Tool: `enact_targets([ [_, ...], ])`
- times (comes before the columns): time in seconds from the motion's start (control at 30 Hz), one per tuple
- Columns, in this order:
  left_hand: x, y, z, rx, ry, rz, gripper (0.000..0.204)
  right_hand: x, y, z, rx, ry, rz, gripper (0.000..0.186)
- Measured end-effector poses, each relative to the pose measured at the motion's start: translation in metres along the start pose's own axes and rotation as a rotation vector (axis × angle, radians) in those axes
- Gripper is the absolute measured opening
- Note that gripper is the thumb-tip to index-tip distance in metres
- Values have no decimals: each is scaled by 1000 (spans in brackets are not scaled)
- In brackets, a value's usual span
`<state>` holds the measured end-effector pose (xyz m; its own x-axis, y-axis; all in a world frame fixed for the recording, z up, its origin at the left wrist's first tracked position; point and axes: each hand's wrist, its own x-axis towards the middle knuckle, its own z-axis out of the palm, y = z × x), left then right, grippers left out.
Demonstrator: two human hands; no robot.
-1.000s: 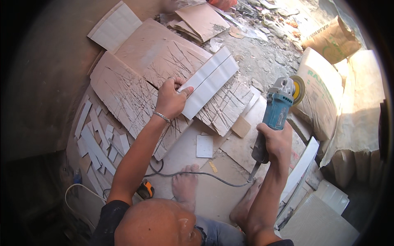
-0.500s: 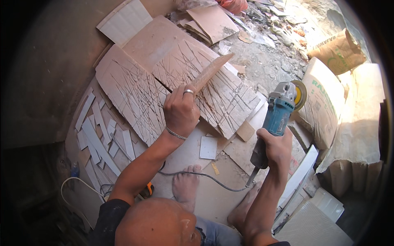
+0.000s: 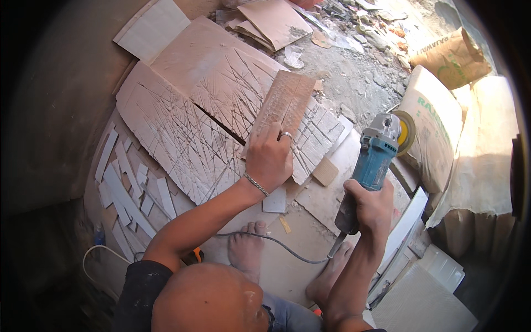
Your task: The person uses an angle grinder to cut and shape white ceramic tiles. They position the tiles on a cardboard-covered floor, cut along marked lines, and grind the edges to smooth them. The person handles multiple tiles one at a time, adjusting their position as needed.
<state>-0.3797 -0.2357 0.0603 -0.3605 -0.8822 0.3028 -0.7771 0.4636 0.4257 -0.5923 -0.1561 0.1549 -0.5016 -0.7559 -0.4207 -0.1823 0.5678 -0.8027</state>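
Note:
My left hand [image 3: 269,159], with a ring and a bracelet, grips the near end of a strip of brown ceramic tile [image 3: 289,98]. The strip's dotted face shows, with a dark line along it. Beneath it lie scored, dusty boards [image 3: 182,130], crossed by many cut lines and split by a dark gap. My right hand [image 3: 371,206] is wrapped round the dark rear grip of a teal angle grinder [image 3: 371,163]. The grinder is raised to the right of the boards, its disc [image 3: 405,134] at the far end. Whether the disc spins I cannot tell.
Narrow tile offcuts [image 3: 124,191] lie at the left. The grinder's cord [image 3: 276,242] crosses the floor by my bare feet [image 3: 247,249]. Full sacks [image 3: 434,130] stand at the right. Rubble [image 3: 359,69] and stacked tiles [image 3: 275,22] lie at the back.
My left hand has moved right and slightly nearer, turning the tile strip from edge-on so that its dotted face shows. The grinder stays nearly in place in my right hand.

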Motion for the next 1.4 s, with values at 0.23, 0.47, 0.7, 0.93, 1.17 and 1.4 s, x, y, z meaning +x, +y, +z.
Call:
enact_targets([
  [0.23,-1,-35,-32,-43,71,-167,53,-7,-6,3,5,-33,-1,17],
  [0.47,-28,-49,-51,-38,-319,-384,85,-7,-2,1,-23,-31,-26,18],
  [0.7,-29,-37,-26,-70,-275,-345,101,-10,-6,8,-21,-49,-40,19],
  [0.93,-1,-40,-28,-114,-418,-370,112,-13,-8,8,-18,-39,-19,19],
  [1.17,128,-87,-13,44,-506,-49,132,-12,2,5,13,-59,-15,17],
  [1.4,144,-87,-18,176,-662,-111,137,-15,-7,-4,-38,-34,-4,20],
])
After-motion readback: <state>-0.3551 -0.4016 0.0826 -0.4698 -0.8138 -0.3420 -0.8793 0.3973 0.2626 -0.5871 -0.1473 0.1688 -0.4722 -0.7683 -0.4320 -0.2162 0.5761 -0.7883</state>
